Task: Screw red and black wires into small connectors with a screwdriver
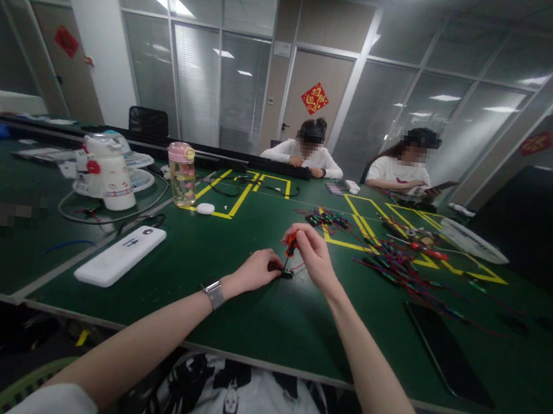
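Both hands meet at the centre of the frame over a green table (252, 325). My left hand (258, 270) is curled, its fingertips pinching a small black part (287, 275) that rests on the table. My right hand (315, 255) pinches a small red piece (292, 241) just above that part. A white power bank (119, 255) lies left of centre, a wire pile (401, 262) to the right, and a dark phone (447, 352) at lower right. Two people sit at the far side, upper centre

Green table (252, 325) — white power bank (120, 254), pink-lidded bottle (182, 173), tangled wires (400, 264), black phone (447, 352), yellow tape outlines (237, 201)
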`<state>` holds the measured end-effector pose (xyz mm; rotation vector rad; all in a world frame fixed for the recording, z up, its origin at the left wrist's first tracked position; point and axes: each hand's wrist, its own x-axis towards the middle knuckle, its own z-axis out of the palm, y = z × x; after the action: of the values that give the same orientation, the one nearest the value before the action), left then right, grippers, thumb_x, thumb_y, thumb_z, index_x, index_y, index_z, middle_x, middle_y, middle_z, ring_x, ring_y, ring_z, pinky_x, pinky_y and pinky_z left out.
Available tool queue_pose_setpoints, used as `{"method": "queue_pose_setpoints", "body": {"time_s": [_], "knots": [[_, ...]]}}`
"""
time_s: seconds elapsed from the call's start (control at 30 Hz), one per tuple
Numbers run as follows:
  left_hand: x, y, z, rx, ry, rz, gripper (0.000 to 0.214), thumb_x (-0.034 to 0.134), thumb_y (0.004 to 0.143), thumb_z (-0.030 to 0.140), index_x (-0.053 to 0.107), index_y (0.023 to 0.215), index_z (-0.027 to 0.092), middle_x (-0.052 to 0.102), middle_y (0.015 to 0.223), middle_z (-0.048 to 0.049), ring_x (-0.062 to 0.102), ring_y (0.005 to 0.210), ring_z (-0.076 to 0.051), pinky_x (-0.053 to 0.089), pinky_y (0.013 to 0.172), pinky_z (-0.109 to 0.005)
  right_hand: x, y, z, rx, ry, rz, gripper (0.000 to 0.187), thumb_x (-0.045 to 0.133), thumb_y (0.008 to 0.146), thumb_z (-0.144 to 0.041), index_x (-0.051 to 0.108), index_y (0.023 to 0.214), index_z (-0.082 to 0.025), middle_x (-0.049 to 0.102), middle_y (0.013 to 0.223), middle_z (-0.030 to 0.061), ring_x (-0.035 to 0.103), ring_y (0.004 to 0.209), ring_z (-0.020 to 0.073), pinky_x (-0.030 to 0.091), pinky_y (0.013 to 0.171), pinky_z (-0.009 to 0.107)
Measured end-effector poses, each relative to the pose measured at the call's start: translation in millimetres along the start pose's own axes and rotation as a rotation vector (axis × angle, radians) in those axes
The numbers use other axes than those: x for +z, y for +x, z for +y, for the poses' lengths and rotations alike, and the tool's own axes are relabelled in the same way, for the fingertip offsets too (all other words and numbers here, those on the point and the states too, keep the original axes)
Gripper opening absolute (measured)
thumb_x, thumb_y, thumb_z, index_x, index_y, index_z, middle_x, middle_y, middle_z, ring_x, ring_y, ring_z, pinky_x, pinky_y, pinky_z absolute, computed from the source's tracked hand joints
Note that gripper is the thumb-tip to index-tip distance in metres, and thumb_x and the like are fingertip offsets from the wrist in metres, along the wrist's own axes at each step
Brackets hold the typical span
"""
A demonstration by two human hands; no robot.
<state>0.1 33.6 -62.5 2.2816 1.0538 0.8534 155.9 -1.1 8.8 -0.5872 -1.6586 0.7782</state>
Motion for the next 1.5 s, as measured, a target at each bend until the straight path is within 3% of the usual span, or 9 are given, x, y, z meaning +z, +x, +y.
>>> {"method": "queue_pose_setpoints", "body": {"time_s": [0.17,0.37,0.57,0.77,0.97,1.33,1.5], "knots": [[-1.2,-0.7,3.1,-0.017,-0.003,-0.004,0.016,0.060,0.078,0.023,0.072,0.086,0.017,0.066,0.088,-0.0051,0.063,0.078,-0.017,0.049,0.075,-0.028,-1.3,-0.8,-5.8,-0.025,-0.105,0.071,0.018,0.060,0.085,-0.039,0.066,0.085,-0.022,0.058,0.088,0.0036,0.056,0.071,0.0140,0.048,0.060,0.027],[-3.8,-1.1,7.7,-0.012,0.045,-0.011,0.016,0.059,0.078,0.021,0.073,0.087,0.017,0.066,0.089,-0.0059,0.063,0.080,-0.018,0.050,0.077,-0.028,-6.1,0.5,-3.4,0.009,-0.056,0.026,0.024,0.052,0.090,-0.039,0.065,0.100,-0.021,0.065,0.087,0.0046,0.062,0.081,0.0172,0.052,0.069,0.030],[-3.5,-0.8,6.0,-0.001,0.031,-0.017,0.017,0.060,0.080,0.024,0.073,0.088,0.017,0.066,0.091,-0.0061,0.063,0.079,-0.018,0.050,0.077,-0.029,-4.0,-0.4,-1.7,0.017,-0.004,0.029,0.026,0.048,0.092,-0.042,0.062,0.100,-0.022,0.067,0.094,0.0062,0.063,0.084,0.0176,0.053,0.068,0.030],[-3.0,-1.2,5.6,-0.007,0.029,-0.006,0.016,0.061,0.079,0.022,0.072,0.088,0.017,0.066,0.089,-0.0055,0.062,0.078,-0.017,0.049,0.076,-0.028,-15.2,-0.4,-1.8,-0.075,-0.267,0.086,0.018,0.066,0.081,-0.032,0.066,0.097,-0.024,0.062,0.097,0.0052,0.059,0.090,0.0198,0.051,0.076,0.032],[-3.4,-1.8,5.6,-0.007,0.044,-0.010,0.016,0.061,0.078,0.022,0.073,0.089,0.018,0.066,0.091,-0.0053,0.062,0.079,-0.017,0.049,0.076,-0.028,-23.9,-2.7,-2.5,-0.128,-0.451,0.100,0.015,0.057,0.087,-0.025,0.064,0.099,-0.023,0.064,0.094,0.0057,0.062,0.085,0.0199,0.052,0.077,0.034],[-1.9,-1.1,3.6,0.011,0.068,-0.011,0.016,0.060,0.079,0.022,0.072,0.089,0.017,0.065,0.089,-0.0055,0.062,0.079,-0.017,0.048,0.074,-0.027,-14.0,-6.2,-0.6,-0.143,-0.423,0.082,0.021,0.054,0.088,-0.024,0.060,0.109,-0.023,0.065,0.099,0.0068,0.064,0.089,0.0194,0.055,0.080,0.034],[-1.9,-1.0,3.6,0.014,0.060,-0.010,0.016,0.059,0.079,0.021,0.072,0.088,0.017,0.064,0.089,-0.0050,0.062,0.079,-0.017,0.048,0.074,-0.027,-11.5,-7.3,-1.2,-0.095,-0.451,0.103,0.026,0.058,0.086,-0.028,0.060,0.112,-0.024,0.066,0.099,0.0058,0.065,0.082,0.0174,0.058,0.069,0.029]]}}
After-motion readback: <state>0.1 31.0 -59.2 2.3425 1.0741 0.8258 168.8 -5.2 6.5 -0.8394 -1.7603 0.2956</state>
